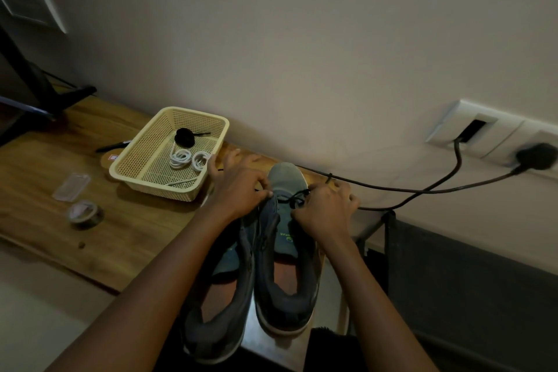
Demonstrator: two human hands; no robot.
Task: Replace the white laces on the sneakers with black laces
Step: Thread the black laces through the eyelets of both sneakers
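Two hands (238,190) (324,211) pinch one black lace (297,197) over two sneakers (285,284) (223,305).

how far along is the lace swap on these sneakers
Done: two white laces lie coiled in the basket, off the sneakers. In hand: the left hand and right hand pinch a black lace at the right sneaker's eyelets nearest the toe. Left: that sneaker's upper eyelets, then the left sneaker, which shows no lace; a second black lace waits coiled in the basket.
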